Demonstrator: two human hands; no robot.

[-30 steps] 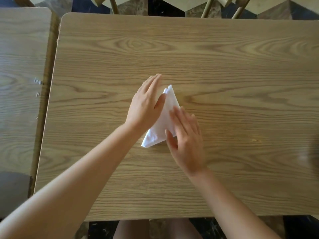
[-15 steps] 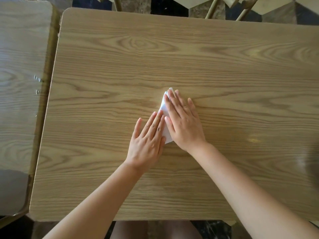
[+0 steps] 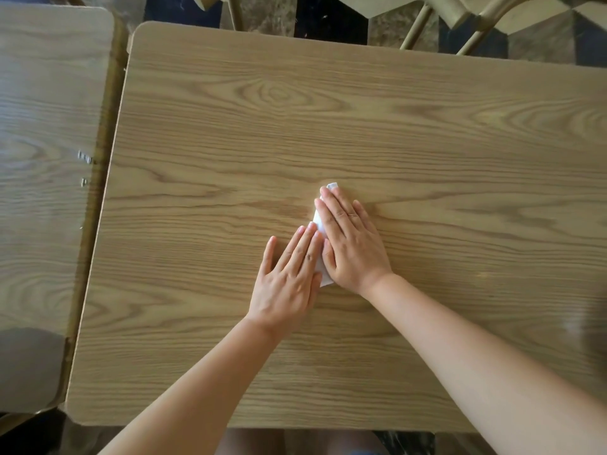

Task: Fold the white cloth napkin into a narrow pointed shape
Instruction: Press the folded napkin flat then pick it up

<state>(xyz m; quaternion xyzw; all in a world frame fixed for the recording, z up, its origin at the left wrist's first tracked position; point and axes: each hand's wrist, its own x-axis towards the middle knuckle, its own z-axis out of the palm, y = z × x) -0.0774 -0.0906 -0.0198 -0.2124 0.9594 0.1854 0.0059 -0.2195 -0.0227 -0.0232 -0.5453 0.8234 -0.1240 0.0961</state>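
The white cloth napkin [image 3: 318,221] lies folded narrow near the middle of the wooden table [image 3: 427,142], its pointed tip toward the far side. Only slivers of it show: the tip, a strip along the left edge and a corner at the near end. My right hand [image 3: 351,244] lies flat on top of it, fingers together and stretched along its length. My left hand [image 3: 289,277] rests flat beside it on the left, fingertips touching the napkin's left edge. Neither hand grips the cloth.
A second wooden table [image 3: 49,159] stands close on the left, with a thin gap between the two. Chair legs [image 3: 417,24] show beyond the far edge. My knees are below the near edge.
One second ago my left hand was on the napkin's upper part and my right hand near its lower right. The napkin has been folded narrower, and both hands now lie flat on it.
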